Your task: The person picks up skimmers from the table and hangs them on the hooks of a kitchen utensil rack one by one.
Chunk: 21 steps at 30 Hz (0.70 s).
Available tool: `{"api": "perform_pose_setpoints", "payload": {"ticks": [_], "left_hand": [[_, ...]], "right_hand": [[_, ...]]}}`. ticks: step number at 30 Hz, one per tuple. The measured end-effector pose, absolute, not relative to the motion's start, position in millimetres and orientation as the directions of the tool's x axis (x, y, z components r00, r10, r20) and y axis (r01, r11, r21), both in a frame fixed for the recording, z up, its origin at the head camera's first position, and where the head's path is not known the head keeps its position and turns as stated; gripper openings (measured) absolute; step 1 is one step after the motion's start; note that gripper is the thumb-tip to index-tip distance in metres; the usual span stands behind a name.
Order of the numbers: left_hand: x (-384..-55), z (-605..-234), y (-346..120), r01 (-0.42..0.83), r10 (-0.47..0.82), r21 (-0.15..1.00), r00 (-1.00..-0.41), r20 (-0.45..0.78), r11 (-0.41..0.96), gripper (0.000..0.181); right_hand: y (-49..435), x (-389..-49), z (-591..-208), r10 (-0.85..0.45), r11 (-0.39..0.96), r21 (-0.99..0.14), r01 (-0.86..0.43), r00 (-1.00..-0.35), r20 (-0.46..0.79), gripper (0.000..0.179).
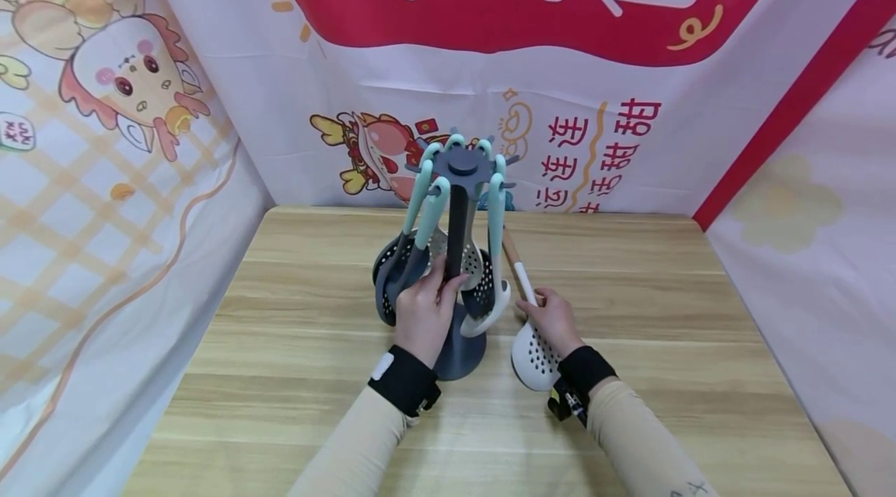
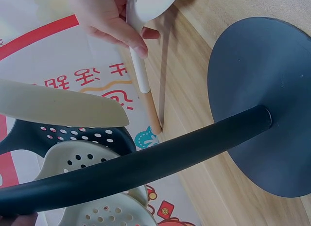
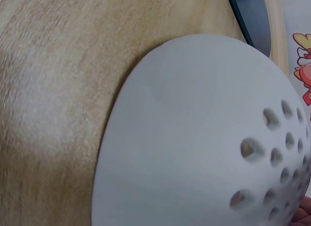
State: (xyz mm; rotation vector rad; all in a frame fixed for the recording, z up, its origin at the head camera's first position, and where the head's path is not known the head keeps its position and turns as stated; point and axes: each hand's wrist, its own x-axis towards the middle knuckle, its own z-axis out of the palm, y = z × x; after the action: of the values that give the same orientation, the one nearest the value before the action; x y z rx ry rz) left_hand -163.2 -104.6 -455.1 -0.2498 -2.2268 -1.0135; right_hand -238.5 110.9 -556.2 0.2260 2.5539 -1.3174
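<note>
My left hand [image 1: 423, 318] grips the dark pole of a utensil stand [image 1: 457, 229], which stands upright on its round base. From the stand's top hang several utensils with mint-green handles [image 1: 430, 213], some with perforated heads. In the left wrist view, the dark pole [image 2: 146, 170] runs down to the base past cream and dark perforated heads. To the right of the stand, my right hand [image 1: 553, 320] holds a white skimmer [image 1: 532, 361] by its neck. Its head points towards me, and the white handle ends in wood. The perforated skimmer head [image 3: 184, 138] fills most of the right wrist view.
All of this is on a light wooden table [image 1: 294, 372]. Behind it hangs a white and red printed cloth [image 1: 490, 77], and printed cloths also cover the left and right sides. Both wrists wear black straps, and a small dark device [image 1: 560, 404] sits under the right one.
</note>
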Motion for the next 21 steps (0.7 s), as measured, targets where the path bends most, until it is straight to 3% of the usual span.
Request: {"api": "perform_pose_setpoints", "payload": {"ticks": [12, 21], "left_hand": [[-161.6, -453.5, -102.9, 0.419, -0.092, 0.601, -0.764, 0.638, 0.68, 0.021], [-161.4, -453.0, -102.2, 0.412, -0.093, 0.602, -0.77, 0.632, 0.684, 0.024]], "right_hand": [[110.1, -234.6, -558.0, 0.023, 0.58, -0.789, 0.204, -0.972, -0.235, 0.03], [115.4, -229.4, -555.7, 0.041, 0.553, -0.817, 0.165, -0.984, -0.171, 0.036]]}}
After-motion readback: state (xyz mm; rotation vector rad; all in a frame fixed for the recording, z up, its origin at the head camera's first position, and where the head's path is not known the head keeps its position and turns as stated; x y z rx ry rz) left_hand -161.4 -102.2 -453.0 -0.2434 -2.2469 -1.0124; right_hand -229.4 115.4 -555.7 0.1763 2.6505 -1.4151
